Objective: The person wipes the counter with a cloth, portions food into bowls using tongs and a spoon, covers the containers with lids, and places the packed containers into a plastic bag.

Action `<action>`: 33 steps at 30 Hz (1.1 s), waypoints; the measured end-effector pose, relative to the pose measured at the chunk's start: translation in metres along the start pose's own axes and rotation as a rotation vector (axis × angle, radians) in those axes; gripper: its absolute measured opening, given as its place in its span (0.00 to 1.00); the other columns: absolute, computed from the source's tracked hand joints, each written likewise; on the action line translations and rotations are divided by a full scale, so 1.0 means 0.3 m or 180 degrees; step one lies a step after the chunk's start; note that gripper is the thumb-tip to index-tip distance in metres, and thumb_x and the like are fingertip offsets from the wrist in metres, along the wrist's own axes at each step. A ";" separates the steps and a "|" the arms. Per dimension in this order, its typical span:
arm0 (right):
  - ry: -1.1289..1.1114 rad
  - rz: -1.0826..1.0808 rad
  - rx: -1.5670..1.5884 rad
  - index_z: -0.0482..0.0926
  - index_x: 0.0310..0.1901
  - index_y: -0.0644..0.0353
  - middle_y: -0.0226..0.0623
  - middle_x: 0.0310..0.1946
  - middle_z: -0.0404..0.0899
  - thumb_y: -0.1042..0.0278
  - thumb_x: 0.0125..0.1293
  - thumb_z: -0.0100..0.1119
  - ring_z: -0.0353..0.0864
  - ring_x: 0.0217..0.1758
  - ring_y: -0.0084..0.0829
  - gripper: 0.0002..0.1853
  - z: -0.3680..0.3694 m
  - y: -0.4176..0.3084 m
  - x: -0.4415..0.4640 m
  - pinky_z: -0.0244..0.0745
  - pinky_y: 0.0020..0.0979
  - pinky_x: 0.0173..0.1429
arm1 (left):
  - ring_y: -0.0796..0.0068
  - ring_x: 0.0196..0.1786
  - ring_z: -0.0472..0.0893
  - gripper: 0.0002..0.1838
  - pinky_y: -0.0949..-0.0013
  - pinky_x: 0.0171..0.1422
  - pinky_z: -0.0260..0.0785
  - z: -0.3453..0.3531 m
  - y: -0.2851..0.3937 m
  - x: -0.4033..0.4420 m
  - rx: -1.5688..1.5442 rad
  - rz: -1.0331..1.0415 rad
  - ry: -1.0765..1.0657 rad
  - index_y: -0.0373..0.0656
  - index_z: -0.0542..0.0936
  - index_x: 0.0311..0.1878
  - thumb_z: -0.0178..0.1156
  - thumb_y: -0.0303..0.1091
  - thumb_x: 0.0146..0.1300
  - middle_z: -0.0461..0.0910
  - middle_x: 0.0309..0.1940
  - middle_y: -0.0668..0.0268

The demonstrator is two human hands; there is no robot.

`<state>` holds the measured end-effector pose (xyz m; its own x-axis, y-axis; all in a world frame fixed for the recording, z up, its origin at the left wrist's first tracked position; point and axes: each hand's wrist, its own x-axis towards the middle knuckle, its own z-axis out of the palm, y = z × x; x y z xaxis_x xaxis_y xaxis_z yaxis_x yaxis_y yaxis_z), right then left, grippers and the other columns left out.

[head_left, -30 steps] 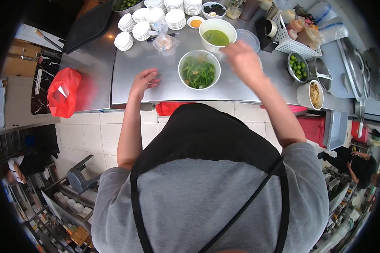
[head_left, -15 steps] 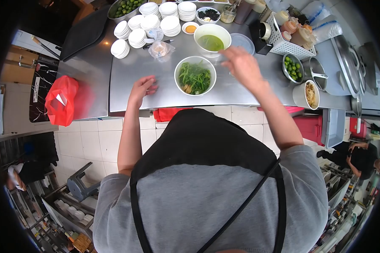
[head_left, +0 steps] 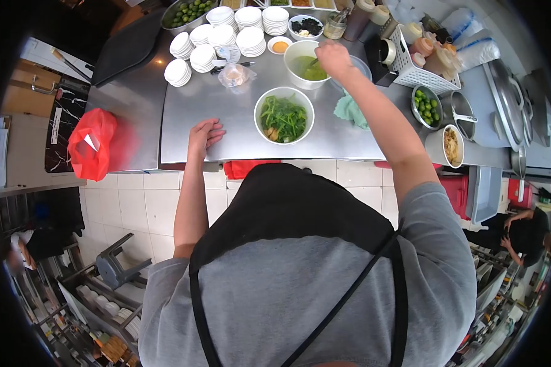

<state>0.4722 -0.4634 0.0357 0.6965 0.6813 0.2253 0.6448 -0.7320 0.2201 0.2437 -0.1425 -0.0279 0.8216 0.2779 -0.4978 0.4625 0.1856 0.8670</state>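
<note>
A white bowl of leafy greens (head_left: 284,117) stands near the counter's front edge. Behind it is a white bowl of green liquid (head_left: 306,64). My right hand (head_left: 335,59) is closed above that bowl's right rim, pinching what looks like a utensil that dips into the liquid; little of it shows. My left hand (head_left: 206,134) rests at the counter's front edge, left of the greens, with nothing in it and its fingers loosely apart. A green cloth (head_left: 351,111) lies under my right forearm. A small plastic bag (head_left: 236,76) sits behind the greens, to the left.
Stacks of small white dishes (head_left: 222,38) stand at the back. On the right are a white basket of bottles (head_left: 423,74), a bowl of green limes (head_left: 427,107) and a tub of brown food (head_left: 450,145). A red bag (head_left: 92,144) lies left. Another person (head_left: 525,235) is far right.
My right hand has moved up over the bowl of green liquid and closed, and the green cloth has come into view. My left hand has stayed nearly in place.
</note>
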 end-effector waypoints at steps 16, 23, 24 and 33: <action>0.0374 -0.0937 0.0048 0.76 0.26 0.59 0.33 0.33 0.74 0.73 0.46 0.51 0.70 0.44 0.34 0.05 0.008 -0.002 0.067 0.70 0.33 0.41 | 0.69 0.34 0.80 0.13 0.75 0.37 0.73 0.014 -0.013 -0.004 -0.0104 0.0188 0.0218 0.35 0.74 0.43 0.49 0.35 0.61 0.78 0.33 0.59; 0.0042 -0.0523 0.0290 0.77 0.26 0.59 0.32 0.31 0.74 0.74 0.44 0.52 0.70 0.43 0.32 0.05 -0.037 0.032 0.056 0.71 0.30 0.45 | 0.69 0.33 0.80 0.13 0.75 0.36 0.73 0.014 -0.019 0.003 -0.0129 0.0210 0.0225 0.35 0.75 0.43 0.49 0.35 0.62 0.78 0.33 0.59; 0.0082 -0.0367 0.0346 0.77 0.26 0.58 0.31 0.31 0.74 0.75 0.44 0.52 0.70 0.43 0.32 0.06 -0.064 0.038 0.050 0.71 0.29 0.45 | 0.69 0.33 0.80 0.13 0.75 0.36 0.73 0.014 -0.020 0.001 -0.0135 0.0210 0.0228 0.35 0.75 0.43 0.49 0.35 0.62 0.78 0.33 0.59; 0.0757 -0.0316 0.0468 0.76 0.26 0.57 0.28 0.30 0.73 0.76 0.42 0.55 0.70 0.40 0.31 0.06 -0.273 0.054 -0.007 0.71 0.30 0.43 | 0.69 0.33 0.80 0.13 0.75 0.36 0.73 0.015 -0.022 0.005 -0.0066 0.0263 0.0157 0.35 0.75 0.43 0.48 0.35 0.62 0.78 0.33 0.58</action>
<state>0.4553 -0.4759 0.1166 0.5454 0.7197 0.4295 0.7569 -0.6431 0.1164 0.2433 -0.1474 -0.0342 0.8389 0.3392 -0.4257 0.3865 0.1794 0.9047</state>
